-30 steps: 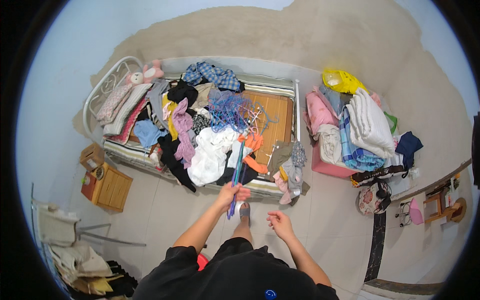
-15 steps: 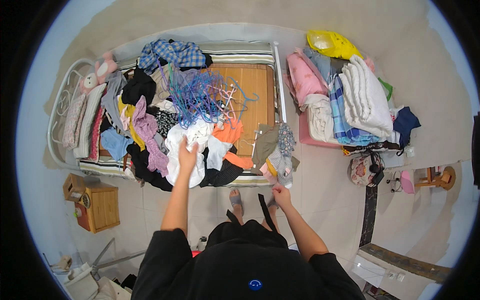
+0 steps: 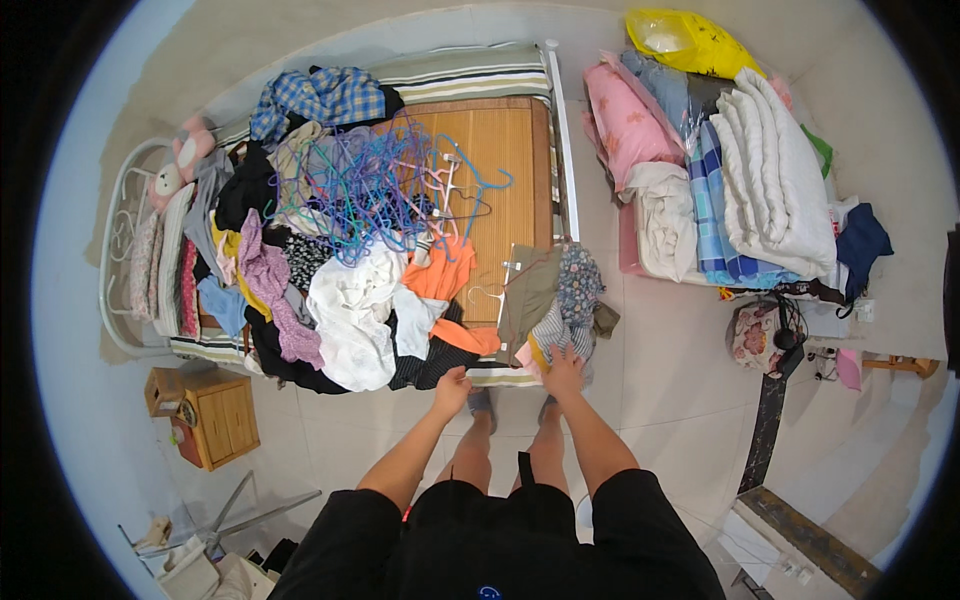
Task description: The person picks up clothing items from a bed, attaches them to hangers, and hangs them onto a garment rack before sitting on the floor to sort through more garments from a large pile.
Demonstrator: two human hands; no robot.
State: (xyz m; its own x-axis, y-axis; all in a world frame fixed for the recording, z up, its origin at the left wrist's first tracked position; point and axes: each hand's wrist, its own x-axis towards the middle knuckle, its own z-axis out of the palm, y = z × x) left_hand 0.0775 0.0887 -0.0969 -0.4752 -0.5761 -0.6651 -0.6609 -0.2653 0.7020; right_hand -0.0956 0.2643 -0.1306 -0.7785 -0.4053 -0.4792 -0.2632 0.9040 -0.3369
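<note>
Lying over the striped top (image 3: pixel 550 328) at the near right corner of the bed (image 3: pixel 515 190), the right hand (image 3: pixel 564 373) is held wide, fingers spread. Beside the top, an olive garment (image 3: pixel 529 285) and a floral garment (image 3: pixel 578 275) are laid. By the bed's near edge, the left hand (image 3: pixel 452 392) is curled; whether anything is gripped cannot be told. Between the far and near edges, hangers (image 3: pixel 362 190) are heaped on clothes (image 3: pixel 355 310).

Here's the bed (image 3: pixel 465 72), bearing a brown mat (image 3: pixel 518 200), perhaps bamboo, with heaped clothes (image 3: pixel 355 325) and tangled hangers (image 3: pixel 350 190)!
</note>
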